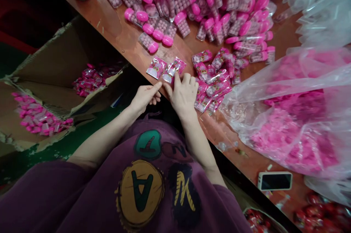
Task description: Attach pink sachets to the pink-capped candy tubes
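Near the table's front edge, my right hand (182,92) bends its fingers over a pink printed packet (175,68), with the thumb and index finger at its lower edge. My left hand (146,96) is just beside it, thumb and index fingertip pressed together at the table edge near the packet's corner; what they pinch, if anything, is too small to make out. Another pink packet (156,67) lies flat to the left. A pile of pink packets (214,79) sits right of my right hand. Behind are many clear bottles with pink caps (182,24), filled with small balls.
Clear plastic bags of pink pieces (301,127) cover the table's right side, near a phone (275,181). Clear plastic containers (323,14) are at the back right. Open cardboard boxes (52,68) with pink items stand at the left, below the table (126,48).
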Action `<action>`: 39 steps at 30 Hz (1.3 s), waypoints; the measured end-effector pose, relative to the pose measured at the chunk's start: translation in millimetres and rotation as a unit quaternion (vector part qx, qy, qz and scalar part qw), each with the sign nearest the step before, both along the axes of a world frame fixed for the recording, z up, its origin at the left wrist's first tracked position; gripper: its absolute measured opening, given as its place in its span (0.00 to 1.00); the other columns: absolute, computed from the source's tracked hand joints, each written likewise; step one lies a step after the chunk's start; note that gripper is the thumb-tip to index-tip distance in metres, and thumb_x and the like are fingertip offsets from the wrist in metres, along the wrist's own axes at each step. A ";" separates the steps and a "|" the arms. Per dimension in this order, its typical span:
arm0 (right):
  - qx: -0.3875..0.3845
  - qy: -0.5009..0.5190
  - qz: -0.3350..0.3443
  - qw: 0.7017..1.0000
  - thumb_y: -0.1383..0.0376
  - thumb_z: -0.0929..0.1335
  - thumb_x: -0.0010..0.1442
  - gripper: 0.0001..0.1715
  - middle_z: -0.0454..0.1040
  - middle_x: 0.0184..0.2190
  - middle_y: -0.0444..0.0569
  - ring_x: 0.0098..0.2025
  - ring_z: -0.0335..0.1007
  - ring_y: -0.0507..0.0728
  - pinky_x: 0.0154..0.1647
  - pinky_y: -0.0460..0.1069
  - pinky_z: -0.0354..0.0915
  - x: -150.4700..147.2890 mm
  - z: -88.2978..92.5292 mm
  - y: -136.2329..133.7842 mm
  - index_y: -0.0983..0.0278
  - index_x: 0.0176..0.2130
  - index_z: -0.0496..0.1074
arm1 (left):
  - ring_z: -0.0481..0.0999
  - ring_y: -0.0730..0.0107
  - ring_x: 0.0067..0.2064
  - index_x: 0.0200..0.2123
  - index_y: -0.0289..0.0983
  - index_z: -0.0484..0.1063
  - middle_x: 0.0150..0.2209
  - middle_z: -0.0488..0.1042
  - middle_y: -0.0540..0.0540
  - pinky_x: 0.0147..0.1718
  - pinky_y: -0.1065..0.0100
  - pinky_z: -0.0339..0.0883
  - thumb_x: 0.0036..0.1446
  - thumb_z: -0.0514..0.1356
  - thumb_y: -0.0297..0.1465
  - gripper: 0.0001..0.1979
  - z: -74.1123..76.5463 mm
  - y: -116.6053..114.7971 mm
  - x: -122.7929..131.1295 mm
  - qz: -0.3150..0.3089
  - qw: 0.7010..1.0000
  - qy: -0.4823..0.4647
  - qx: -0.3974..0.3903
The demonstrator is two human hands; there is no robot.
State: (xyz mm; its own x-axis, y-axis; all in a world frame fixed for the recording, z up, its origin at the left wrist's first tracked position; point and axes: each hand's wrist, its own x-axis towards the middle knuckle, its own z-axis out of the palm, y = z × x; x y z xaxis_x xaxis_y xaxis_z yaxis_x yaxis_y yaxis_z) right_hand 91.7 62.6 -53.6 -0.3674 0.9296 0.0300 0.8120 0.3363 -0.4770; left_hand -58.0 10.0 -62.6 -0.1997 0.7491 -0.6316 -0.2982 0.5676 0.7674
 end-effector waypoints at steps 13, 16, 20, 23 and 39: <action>0.011 0.044 0.070 0.997 0.61 0.63 0.73 0.17 0.76 0.52 0.56 0.55 0.67 0.65 0.57 0.65 0.59 28.4 -34.9 -61.6 0.53 0.53 0.79 | 0.66 0.82 0.16 0.24 0.31 0.76 0.20 0.74 0.48 0.16 0.75 0.53 0.53 0.73 0.38 0.17 -4.5 -11.8 4.3 0.003 0.999 -0.035 0.003; 0.006 0.179 0.011 0.984 0.59 0.64 0.71 0.18 0.72 0.53 0.56 0.53 0.69 0.62 0.54 0.62 0.65 28.4 -25.8 -66.9 0.54 0.58 0.74 | 0.65 0.81 0.18 0.28 0.31 0.79 0.20 0.73 0.49 0.18 0.76 0.54 0.51 0.73 0.34 0.12 11.8 -19.1 0.5 -0.002 0.997 -0.071 0.040; -0.124 0.438 -0.133 0.881 0.54 0.68 0.68 0.27 0.71 0.47 0.49 0.44 0.72 0.56 0.47 0.54 0.72 20.8 -2.0 -64.7 0.52 0.63 0.60 | 0.66 0.79 0.20 0.32 0.33 0.80 0.20 0.72 0.50 0.20 0.75 0.55 0.51 0.74 0.36 0.12 34.4 -18.6 12.0 0.014 0.987 -0.120 0.101; -0.159 0.511 -0.157 0.830 0.54 0.72 0.64 0.28 0.71 0.39 0.43 0.41 0.71 0.53 0.48 0.51 0.72 21.2 16.9 -48.3 0.53 0.58 0.61 | 0.66 0.78 0.21 0.31 0.33 0.80 0.20 0.72 0.50 0.20 0.74 0.55 0.50 0.74 0.37 0.12 43.3 -11.1 25.8 -0.006 0.983 -0.137 0.125; -0.179 0.398 0.007 0.900 0.62 0.64 0.70 0.16 0.71 0.36 0.43 0.36 0.69 0.53 0.38 0.49 0.67 56.9 33.7 -0.8 0.56 0.56 0.62 | 0.58 0.83 0.20 0.21 0.33 0.71 0.18 0.63 0.53 0.19 0.76 0.45 0.45 0.76 0.39 0.20 48.1 27.9 38.4 -0.113 0.980 -0.126 0.102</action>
